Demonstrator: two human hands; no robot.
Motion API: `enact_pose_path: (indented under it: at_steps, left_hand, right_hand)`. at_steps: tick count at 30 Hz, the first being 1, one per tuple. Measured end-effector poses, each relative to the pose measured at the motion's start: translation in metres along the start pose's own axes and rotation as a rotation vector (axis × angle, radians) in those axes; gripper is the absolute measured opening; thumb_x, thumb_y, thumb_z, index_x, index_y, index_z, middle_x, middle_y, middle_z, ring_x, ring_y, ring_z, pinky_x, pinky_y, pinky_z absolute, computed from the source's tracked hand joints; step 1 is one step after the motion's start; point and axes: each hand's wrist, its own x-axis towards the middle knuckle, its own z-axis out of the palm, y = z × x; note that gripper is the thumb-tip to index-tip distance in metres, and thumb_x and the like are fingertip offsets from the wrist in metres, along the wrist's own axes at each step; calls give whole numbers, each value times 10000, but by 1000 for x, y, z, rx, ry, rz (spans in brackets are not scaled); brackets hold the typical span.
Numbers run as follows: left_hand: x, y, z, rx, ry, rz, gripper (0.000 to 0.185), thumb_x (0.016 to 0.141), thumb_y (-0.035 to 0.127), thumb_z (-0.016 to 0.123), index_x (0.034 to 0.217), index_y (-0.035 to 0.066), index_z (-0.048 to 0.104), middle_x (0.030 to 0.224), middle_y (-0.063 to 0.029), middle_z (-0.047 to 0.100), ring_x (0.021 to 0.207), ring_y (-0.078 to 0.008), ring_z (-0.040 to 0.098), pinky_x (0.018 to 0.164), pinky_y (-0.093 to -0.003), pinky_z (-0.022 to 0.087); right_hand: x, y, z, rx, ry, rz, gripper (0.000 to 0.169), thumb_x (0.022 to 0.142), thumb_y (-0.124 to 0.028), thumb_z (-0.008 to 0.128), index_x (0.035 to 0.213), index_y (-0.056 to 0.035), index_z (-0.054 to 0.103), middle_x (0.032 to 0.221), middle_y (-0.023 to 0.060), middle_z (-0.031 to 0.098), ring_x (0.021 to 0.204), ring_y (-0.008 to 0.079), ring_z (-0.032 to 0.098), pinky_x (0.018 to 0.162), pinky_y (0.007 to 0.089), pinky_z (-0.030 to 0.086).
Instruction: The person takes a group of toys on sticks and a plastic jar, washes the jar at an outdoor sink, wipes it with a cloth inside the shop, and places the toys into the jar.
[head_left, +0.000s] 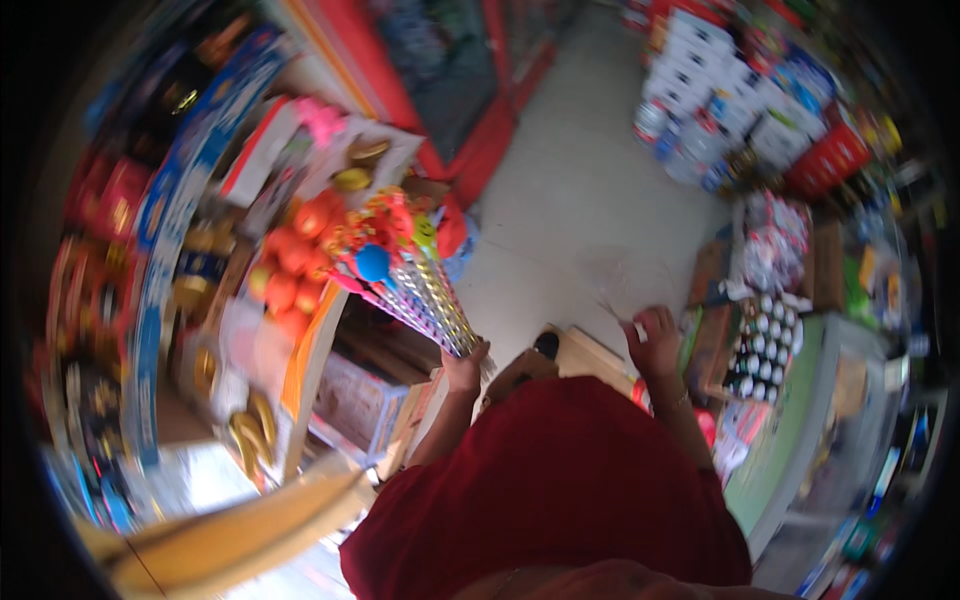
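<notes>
Held low in my left hand (463, 367) is a bundle of shiny foil-wrapped sticks (427, 296). Their upper ends fan out into bright toy-like heads, among them a round blue one (373, 262) and a green one with a smiley face. That fan reaches over the edge of a fruit stand and overlaps orange round fruit (289, 262), apparently in bags. Away to the right, above the floor, my right hand (654, 341) pinches a thin, partly see-through item (611, 304). Motion blur hides what it is.
Bananas (251, 431) lie on the stand at left, beside shelves of packaged goods (105, 300). A red-framed glass door (450, 97) is ahead. Stacked cartons and bottles (720, 105) stand ahead right. Nearer are a box of white-capped bottles (763, 349) and a counter (795, 420). Grey floor (570, 172) lies between.
</notes>
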Motion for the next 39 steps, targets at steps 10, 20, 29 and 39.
enact_pose_path:
  at_steps: [10,20,29,39]
  left_hand:
    - [149,62,205,26,-380,-196,335,694,-1,689,1006,5,565,929,-66,602,788,-157,570,670,-292,466]
    - [253,50,466,55,-672,-234,256,716,-6,712,927,45,575,880,-30,574,770,-135,556,638,-264,457]
    - [313,93,692,249,-814,-50,242,706,-34,707,889,48,572,838,-25,577,746,-136,562,653,-281,466]
    - [390,87,977,275,-1273,-146,285,693,-22,745,916,48,582,835,-21,580,714,-123,562,629,-253,467]
  right_hand:
    - [149,86,-26,-205,87,93,296,620,-92,750,849,-90,562,846,48,569,752,272,537,594,356,477]
    - [252,283,-49,-234,303,232,297,597,-105,782,790,-98,555,801,57,563,712,265,539,588,354,465]
    - [352,459,-90,-199,298,420,257,674,-188,772,800,-107,563,801,41,557,723,245,538,614,355,463]
    - [413,633,-112,-418,406,728,243,704,-200,755,814,-90,568,823,58,579,768,276,566,661,374,481]
